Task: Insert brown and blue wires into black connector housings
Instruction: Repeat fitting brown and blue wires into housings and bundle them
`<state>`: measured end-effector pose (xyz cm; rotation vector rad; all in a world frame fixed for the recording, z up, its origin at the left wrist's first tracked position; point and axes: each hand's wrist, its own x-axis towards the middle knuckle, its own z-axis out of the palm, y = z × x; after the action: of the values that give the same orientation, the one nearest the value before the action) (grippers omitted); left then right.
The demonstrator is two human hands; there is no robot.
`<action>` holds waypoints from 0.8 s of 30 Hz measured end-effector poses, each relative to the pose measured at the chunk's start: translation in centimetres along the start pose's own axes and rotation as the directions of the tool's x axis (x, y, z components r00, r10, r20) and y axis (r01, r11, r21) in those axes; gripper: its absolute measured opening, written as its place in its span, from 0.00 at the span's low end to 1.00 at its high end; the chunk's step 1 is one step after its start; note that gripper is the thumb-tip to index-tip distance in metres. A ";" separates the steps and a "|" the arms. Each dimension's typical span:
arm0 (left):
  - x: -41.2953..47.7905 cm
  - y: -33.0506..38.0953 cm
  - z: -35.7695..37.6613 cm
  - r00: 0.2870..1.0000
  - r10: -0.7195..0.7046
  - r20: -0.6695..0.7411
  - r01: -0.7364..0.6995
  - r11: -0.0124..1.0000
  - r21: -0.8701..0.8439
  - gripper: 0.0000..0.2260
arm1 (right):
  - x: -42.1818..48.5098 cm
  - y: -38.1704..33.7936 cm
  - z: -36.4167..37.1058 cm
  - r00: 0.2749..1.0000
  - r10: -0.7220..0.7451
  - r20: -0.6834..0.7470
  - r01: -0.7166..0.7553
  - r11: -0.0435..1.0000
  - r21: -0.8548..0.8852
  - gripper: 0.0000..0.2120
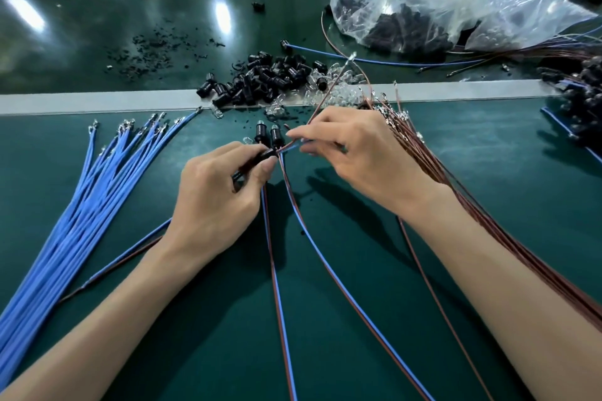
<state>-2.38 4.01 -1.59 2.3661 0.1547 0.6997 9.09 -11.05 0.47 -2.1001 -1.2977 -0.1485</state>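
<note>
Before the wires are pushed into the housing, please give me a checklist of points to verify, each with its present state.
1. Left hand grips one black housing: ok.
2. Right hand pinches the brown and blue wire ends together: ok.
3. Wire ends lined up with the housing's opening: cannot tell, the fingers hide it.
4. Metal terminals present on both held ends: cannot tell, too small.
5. Spare housings piled beyond the hands: ok.
6. Blue wire bundle on the left and brown wire bundle on the right lie apart: ok.
</note>
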 end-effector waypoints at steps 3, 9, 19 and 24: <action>-0.1 0.0 0.2 0.999 0.044 0.007 -0.045 0.998 0.053 0.10 | -0.1 0.0 0.6 0.993 -0.050 -0.104 0.053 0.998 0.026 0.09; -0.1 -0.1 0.3 0.998 0.067 -0.005 -0.067 0.994 0.090 0.10 | -0.3 -1.2 1.8 0.993 -0.096 -0.070 0.096 0.995 -0.002 0.11; -0.7 0.2 0.2 0.981 0.190 -0.031 -0.175 0.949 0.263 0.09 | -0.4 -1.8 1.0 0.991 -0.129 -0.046 0.121 0.982 -0.144 0.09; -0.5 0.2 0.1 0.990 0.118 -0.078 -0.096 0.965 0.242 0.10 | -0.2 -0.5 -0.6 0.989 -0.005 -0.145 0.009 1.000 0.029 0.11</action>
<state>-2.81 3.68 -1.75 2.5874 0.1583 0.8863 8.75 -11.37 1.10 -2.0205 -1.2137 -0.2787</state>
